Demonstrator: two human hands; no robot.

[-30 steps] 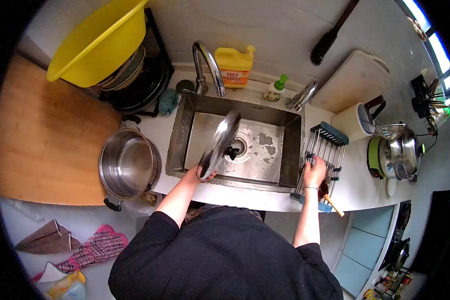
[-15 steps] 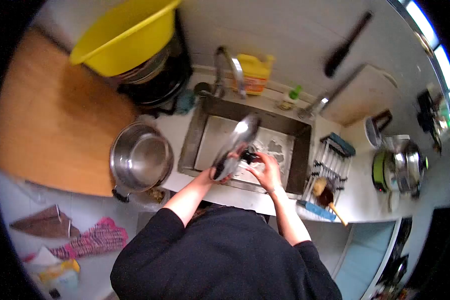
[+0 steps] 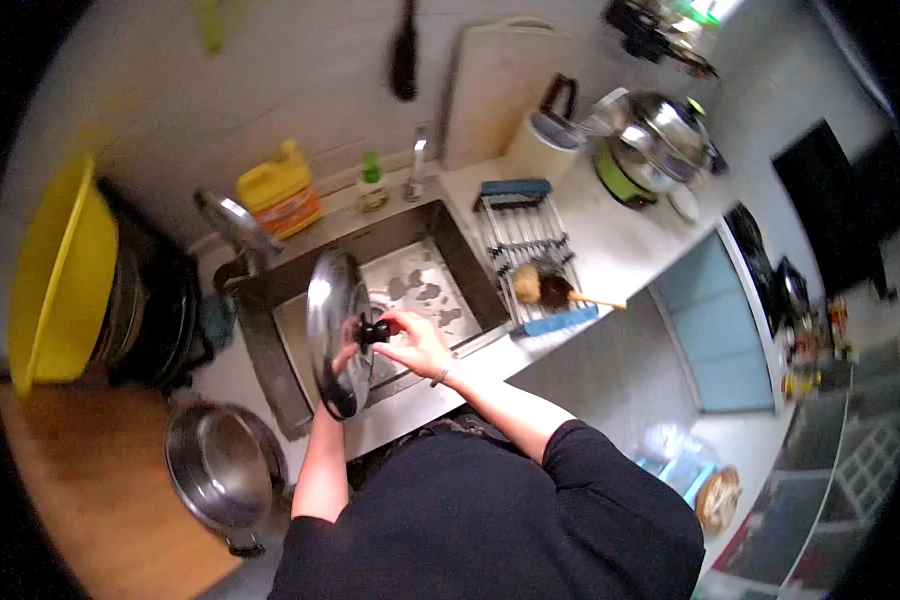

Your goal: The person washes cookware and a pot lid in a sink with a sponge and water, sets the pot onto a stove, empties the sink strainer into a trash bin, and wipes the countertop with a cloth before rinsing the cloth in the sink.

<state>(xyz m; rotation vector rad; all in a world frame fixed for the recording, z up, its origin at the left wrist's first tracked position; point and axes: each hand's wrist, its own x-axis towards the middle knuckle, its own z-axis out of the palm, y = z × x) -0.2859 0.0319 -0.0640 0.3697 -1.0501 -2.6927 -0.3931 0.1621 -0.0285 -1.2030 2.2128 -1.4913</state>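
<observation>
A shiny metal pot lid (image 3: 326,310) is held on edge above the near left part of the steel sink (image 3: 475,260). Its black knob (image 3: 373,333) points right, pinched between the thumb and fingers of my right hand (image 3: 417,342). My left hand (image 3: 327,408) is at the lid's lower rim, holding it from behind; the lid hides most of its fingers. Wet patches show on the sink floor. Left of the sink sits a steel pot (image 3: 220,465) with a dark handle, its inside facing up.
The faucet (image 3: 238,222) arches over the sink's back left corner. Behind stand a yellow jug (image 3: 280,190) and a green-topped bottle (image 3: 372,185). On the right are a rack (image 3: 525,235) with brushes and a green cooker (image 3: 625,175). A yellow basin (image 3: 60,270) is far left.
The view has swung to the right, so the sink and pot appear further left. The lid has turned more upright, and its knob now shows clearly in my right hand's fingers.
</observation>
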